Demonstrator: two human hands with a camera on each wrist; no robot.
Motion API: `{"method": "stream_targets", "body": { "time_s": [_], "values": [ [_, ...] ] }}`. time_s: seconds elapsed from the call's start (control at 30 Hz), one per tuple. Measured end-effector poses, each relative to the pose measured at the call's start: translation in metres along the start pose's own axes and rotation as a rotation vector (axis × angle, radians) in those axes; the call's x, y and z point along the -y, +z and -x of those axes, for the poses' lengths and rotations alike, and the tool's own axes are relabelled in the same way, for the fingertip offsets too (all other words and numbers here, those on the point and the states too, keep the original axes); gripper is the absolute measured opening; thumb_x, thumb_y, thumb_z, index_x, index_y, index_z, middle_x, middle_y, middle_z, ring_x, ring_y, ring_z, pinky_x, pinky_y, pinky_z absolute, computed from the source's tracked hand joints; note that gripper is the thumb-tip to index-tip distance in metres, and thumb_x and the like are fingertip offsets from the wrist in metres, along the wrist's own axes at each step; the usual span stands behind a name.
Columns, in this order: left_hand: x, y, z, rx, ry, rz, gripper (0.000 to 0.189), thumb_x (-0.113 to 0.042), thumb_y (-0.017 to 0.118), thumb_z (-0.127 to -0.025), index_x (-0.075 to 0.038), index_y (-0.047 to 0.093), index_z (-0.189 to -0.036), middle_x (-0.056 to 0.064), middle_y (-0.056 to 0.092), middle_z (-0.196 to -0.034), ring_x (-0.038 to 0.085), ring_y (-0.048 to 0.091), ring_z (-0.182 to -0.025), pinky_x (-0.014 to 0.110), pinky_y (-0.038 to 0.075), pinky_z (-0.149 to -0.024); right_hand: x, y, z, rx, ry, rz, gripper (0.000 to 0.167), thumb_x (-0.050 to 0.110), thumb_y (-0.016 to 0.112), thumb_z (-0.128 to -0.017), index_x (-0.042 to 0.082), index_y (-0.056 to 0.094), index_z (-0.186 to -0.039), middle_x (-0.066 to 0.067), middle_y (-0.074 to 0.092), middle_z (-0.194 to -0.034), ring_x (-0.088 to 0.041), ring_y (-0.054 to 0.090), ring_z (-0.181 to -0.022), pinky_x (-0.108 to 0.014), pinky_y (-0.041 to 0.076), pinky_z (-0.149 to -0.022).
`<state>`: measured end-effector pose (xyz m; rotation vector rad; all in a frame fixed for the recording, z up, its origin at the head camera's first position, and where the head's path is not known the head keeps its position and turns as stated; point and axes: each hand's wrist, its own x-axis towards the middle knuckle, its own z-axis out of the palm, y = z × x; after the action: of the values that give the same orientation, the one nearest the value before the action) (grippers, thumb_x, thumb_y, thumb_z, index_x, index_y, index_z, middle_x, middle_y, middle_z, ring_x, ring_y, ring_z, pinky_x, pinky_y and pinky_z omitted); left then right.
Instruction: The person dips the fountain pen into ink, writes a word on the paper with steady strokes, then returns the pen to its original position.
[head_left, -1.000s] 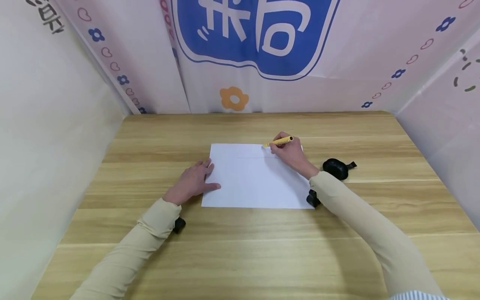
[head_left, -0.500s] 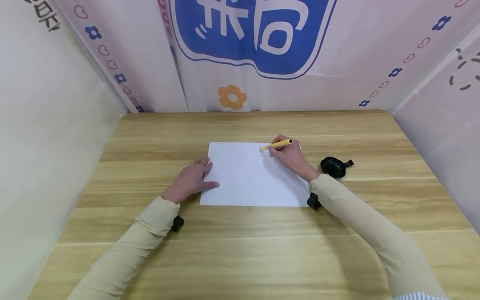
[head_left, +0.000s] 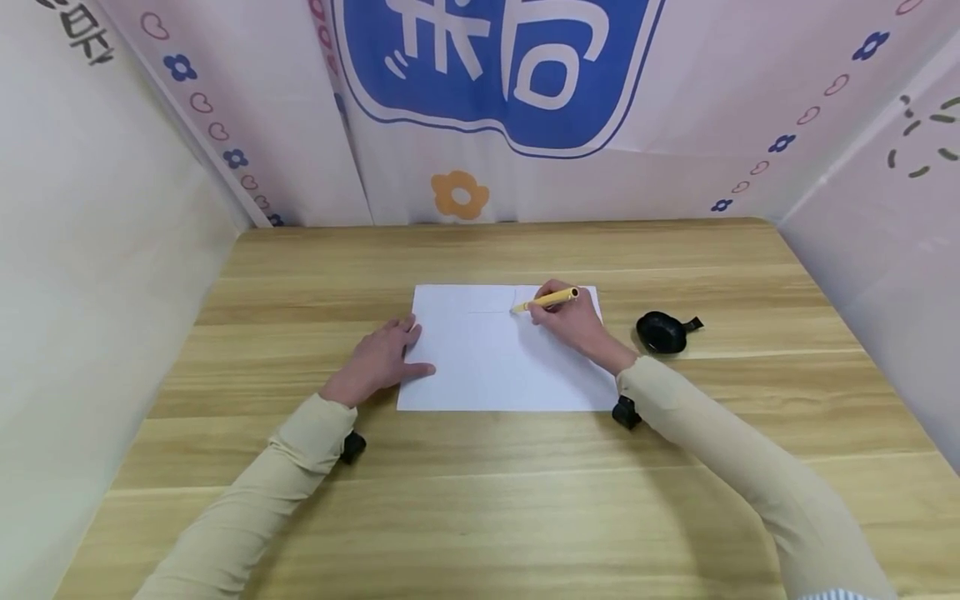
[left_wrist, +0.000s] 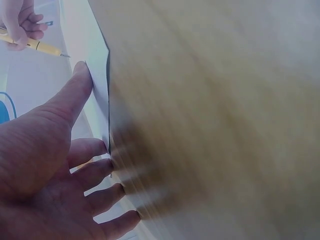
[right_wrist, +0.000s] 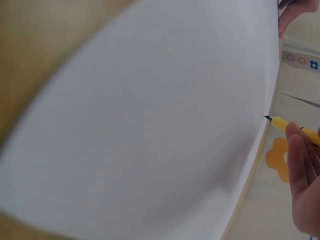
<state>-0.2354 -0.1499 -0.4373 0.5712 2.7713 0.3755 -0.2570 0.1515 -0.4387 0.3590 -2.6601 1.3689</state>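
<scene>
Yellow pen (head_left: 557,297): right hand (head_left: 573,322) pinches it. White paper (head_left: 495,367): lies below right hand; left hand (head_left: 377,358) spread, thumb on it. Black pan (head_left: 661,333): right of right hand.

From the paper (head_left: 468,367), the surface (head_left: 480,500) leaves passing room at six o'clock. The pan (head_left: 660,333) obstructs three o'clock; the left hand (head_left: 377,360) blocks nine.
</scene>
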Motion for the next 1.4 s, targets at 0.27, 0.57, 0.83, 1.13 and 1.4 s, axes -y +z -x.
{"method": "stream_targets", "body": {
  "time_s": [0.27, 0.57, 0.83, 1.13, 1.4],
  "values": [
    [0.000, 0.000, -0.001, 0.004, 0.001, 0.009, 0.077, -0.041, 0.065, -0.087, 0.003, 0.035, -0.143, 0.023, 0.024, -0.154, 0.045, 0.023, -0.141, 0.058, 0.027, -0.111, 0.007, 0.005, 0.011, 0.011, -0.038, -0.040, 0.006, 0.009, 0.065, -0.083, 0.003, 0.065, -0.082, -0.011, 0.070, -0.071, -0.008, 0.059, -0.060, -0.017, 0.043, -0.054],
    [-0.002, -0.001, 0.000, 0.014, -0.012, 0.014, 0.077, -0.040, 0.065, -0.087, 0.002, 0.035, -0.143, 0.022, 0.024, -0.154, 0.045, 0.022, -0.141, 0.058, 0.026, -0.111, 0.015, 0.014, 0.025, 0.053, -0.067, -0.052, 0.005, 0.010, 0.065, -0.083, 0.006, 0.065, -0.081, -0.006, 0.070, -0.069, -0.007, 0.055, -0.057, -0.018, 0.042, -0.051],
    [-0.002, -0.002, 0.000, 0.022, -0.018, 0.008, 0.076, -0.040, 0.064, -0.088, 0.002, 0.034, -0.144, 0.022, 0.023, -0.155, 0.045, 0.021, -0.141, 0.059, 0.025, -0.111, 0.024, 0.022, 0.034, 0.082, -0.097, -0.083, 0.005, 0.008, 0.066, -0.082, 0.004, 0.067, -0.079, -0.007, 0.069, -0.067, -0.006, 0.052, -0.055, -0.016, 0.040, -0.050],
    [-0.003, -0.001, -0.002, 0.018, -0.019, -0.010, 0.076, -0.040, 0.064, -0.088, 0.001, 0.033, -0.144, 0.021, 0.023, -0.155, 0.045, 0.022, -0.141, 0.059, 0.026, -0.111, 0.035, 0.030, 0.044, 0.146, -0.107, -0.075, 0.004, 0.008, 0.065, -0.081, 0.006, 0.065, -0.078, -0.003, 0.068, -0.066, -0.006, 0.050, -0.055, -0.017, 0.039, -0.049],
    [-0.002, 0.000, -0.002, 0.009, -0.016, -0.020, 0.075, -0.040, 0.064, -0.088, 0.002, 0.034, -0.144, 0.022, 0.024, -0.154, 0.045, 0.023, -0.140, 0.060, 0.027, -0.110, 0.043, 0.036, 0.051, 0.206, -0.108, -0.108, 0.004, 0.010, 0.065, -0.082, 0.008, 0.065, -0.078, -0.001, 0.068, -0.064, -0.006, 0.050, -0.054, -0.017, 0.038, -0.048]
  ]
}}
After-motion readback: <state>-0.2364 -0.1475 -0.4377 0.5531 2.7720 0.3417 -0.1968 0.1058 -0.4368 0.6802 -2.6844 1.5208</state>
